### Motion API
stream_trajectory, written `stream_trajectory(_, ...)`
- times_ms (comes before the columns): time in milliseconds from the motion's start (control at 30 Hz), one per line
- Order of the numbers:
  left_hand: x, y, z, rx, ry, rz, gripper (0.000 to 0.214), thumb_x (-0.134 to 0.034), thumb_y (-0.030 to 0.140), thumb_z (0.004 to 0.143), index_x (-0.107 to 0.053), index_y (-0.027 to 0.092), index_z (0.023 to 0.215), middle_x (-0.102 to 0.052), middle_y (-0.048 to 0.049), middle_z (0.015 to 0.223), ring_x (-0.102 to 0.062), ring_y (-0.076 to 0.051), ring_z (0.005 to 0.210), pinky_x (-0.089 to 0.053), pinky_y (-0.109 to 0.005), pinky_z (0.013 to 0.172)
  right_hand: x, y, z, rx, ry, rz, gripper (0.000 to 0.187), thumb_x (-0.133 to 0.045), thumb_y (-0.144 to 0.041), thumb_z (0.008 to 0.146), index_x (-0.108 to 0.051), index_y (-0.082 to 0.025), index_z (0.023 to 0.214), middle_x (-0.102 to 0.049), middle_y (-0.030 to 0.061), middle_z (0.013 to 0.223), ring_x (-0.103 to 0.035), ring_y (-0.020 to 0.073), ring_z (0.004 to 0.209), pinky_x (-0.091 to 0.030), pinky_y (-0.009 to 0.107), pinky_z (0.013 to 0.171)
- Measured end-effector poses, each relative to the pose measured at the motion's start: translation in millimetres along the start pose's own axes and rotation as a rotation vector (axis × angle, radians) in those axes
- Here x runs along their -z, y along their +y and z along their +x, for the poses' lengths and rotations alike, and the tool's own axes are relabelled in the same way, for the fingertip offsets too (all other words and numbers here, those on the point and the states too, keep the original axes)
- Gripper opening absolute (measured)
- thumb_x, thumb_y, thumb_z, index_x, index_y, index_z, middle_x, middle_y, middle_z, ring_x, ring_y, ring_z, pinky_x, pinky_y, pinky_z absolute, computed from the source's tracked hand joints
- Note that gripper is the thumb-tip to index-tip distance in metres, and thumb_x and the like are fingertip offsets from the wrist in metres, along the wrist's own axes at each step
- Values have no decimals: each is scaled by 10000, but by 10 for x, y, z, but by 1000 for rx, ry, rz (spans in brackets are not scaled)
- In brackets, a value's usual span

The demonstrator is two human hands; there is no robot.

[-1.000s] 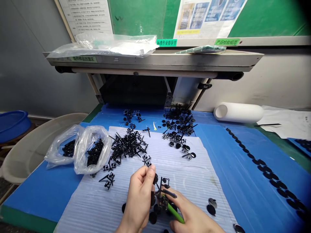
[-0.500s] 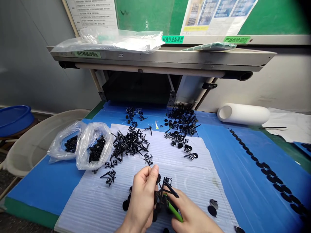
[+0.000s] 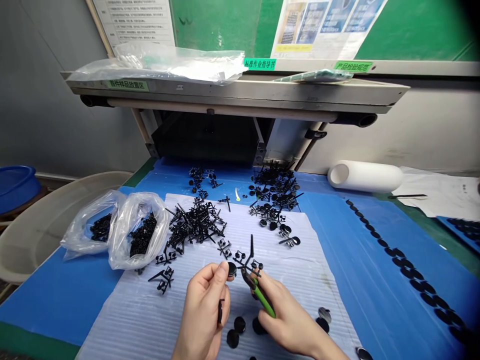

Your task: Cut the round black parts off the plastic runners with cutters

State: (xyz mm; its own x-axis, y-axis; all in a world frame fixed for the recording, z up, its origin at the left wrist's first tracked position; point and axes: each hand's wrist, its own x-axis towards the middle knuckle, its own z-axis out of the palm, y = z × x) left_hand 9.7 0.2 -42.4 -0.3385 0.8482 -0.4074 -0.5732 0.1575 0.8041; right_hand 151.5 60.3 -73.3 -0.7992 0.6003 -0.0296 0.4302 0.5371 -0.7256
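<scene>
My left hand (image 3: 204, 312) pinches a black plastic sprue frame (image 3: 245, 260) by one of its round discs, with another black disc tucked between its lower fingers. My right hand (image 3: 290, 320) grips green-handled cutters (image 3: 262, 299), whose tip sits at the frame just right of the pinched disc. Both hands hover above the white corrugated sheet (image 3: 150, 310). Three loose black discs (image 3: 240, 325) lie on the sheet right under the hands.
Piles of black sprues (image 3: 197, 225) and uncut frames (image 3: 275, 192) lie further back. Two clear bags of black parts (image 3: 140, 232) sit at the left. A row of discs (image 3: 397, 260) runs along the blue mat on the right. A white roll (image 3: 365, 176) lies behind.
The hands lifted the sprue frame up and away from me. Several discs that were hidden under the hands now lie loose on the sheet.
</scene>
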Motion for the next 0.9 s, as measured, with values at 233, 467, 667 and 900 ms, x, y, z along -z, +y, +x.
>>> stream_trajectory(233, 9, 34, -39, 90, -42, -180, 286, -534, 330, 757, -384, 172, 572, -278, 106, 333, -116, -10, 296, -69, -160, 320, -19, -20, 36, -21, -4, 40, 524, -365, -87, 511, -433, -179, 1023, -493, 57, 951, -457, 227, 891, -386, 303, 741)
stream_trajectory(467, -5, -3, -41, 138, -53, -220, 254, -575, 342, 725, -475, 148, 595, -285, 104, 326, -136, 5, 279, -85, -140, 307, -48, -20, 70, -10, 12, 68, 577, -366, -93, 514, -424, -175, 1082, -470, 66, 994, -416, 245, 981, -367, 336, 824)
stream_trajectory(667, 22, -5, -11, 168, -34, -297, 241, -568, 339, 733, -498, 140, 618, -267, 104, 368, -140, 7, 290, -66, -147, 305, -77, -2, 56, -37, 21, 75, 561, -358, -88, 507, -414, -177, 1058, -473, 62, 968, -434, 237, 951, -380, 324, 801)
stream_trajectory(900, 14, -20, 5, 202, -26, -302, 245, -595, 337, 710, -499, 133, 615, -260, 106, 376, -152, 12, 292, -69, -143, 306, -80, -23, 68, -46, 34, 68, 504, -364, -99, 510, -430, -177, 1004, -468, 56, 927, -442, 231, 909, -386, 318, 777)
